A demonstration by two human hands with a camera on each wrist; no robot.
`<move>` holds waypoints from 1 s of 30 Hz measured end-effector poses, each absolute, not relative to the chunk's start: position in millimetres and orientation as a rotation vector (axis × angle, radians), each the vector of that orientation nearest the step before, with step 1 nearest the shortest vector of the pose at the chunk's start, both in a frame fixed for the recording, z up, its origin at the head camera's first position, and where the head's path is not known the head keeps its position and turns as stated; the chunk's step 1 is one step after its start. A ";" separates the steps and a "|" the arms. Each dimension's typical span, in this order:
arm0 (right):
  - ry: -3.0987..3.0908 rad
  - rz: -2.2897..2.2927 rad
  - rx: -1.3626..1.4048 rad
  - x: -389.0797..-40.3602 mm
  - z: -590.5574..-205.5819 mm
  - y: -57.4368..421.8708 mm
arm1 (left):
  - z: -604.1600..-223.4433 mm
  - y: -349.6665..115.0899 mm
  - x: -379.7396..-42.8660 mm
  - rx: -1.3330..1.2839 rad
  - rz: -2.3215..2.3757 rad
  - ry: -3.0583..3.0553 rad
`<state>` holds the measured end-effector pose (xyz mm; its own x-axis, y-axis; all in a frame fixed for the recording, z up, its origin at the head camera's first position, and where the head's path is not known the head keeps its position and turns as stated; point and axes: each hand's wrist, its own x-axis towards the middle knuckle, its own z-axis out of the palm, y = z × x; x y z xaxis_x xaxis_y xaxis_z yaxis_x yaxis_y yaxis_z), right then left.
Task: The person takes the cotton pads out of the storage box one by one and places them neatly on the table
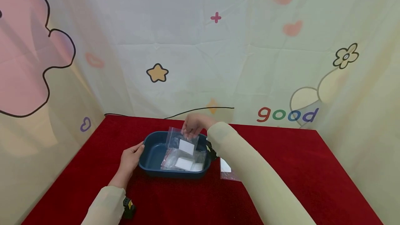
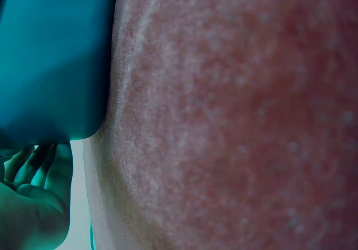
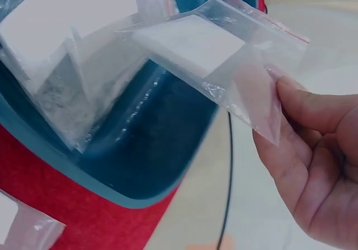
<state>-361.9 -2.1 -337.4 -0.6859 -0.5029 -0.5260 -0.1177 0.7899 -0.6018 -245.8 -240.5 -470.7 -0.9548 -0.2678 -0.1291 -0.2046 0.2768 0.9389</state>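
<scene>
A dark blue rectangular basin (image 1: 153, 173) stands on the red cloth, and my left hand (image 1: 129, 158) holds its left end at the rim. In the left wrist view, the fingers (image 2: 57, 169) of that hand reach up against the basin's end. Over the basin, my right hand (image 1: 195, 125) pinches a clear zip bag (image 3: 224, 88) by one corner, between thumb and fingers. A white rectangular piece (image 1: 186, 147) shows inside this bag. Below it, more clear bags (image 1: 170, 160) with white pieces lie in the right part of the basin, overlapping one another.
Another clear bag (image 1: 230, 175) with a white piece lies on the red cloth (image 1: 290, 162) right of the basin, partly hidden by the right sleeve (image 1: 250, 162). A printed light curtain (image 1: 193, 79) hangs behind and along the sides of the table.
</scene>
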 end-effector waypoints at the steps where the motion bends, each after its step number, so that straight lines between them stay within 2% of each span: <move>1: 2.271 -0.704 -0.463 -361.6 -335.4 -1.9 | -470.7 -240.7 -245.8 0.455 -1.799 -2.466; 17: 2.366 -0.825 -0.560 -353.3 -302.2 12.2 | -471.4 -241.3 -246.3 0.461 -1.800 -2.463; 30: 2.339 -1.109 -0.509 -340.9 -292.2 29.5 | -470.9 -240.9 -246.0 0.450 -1.798 -2.453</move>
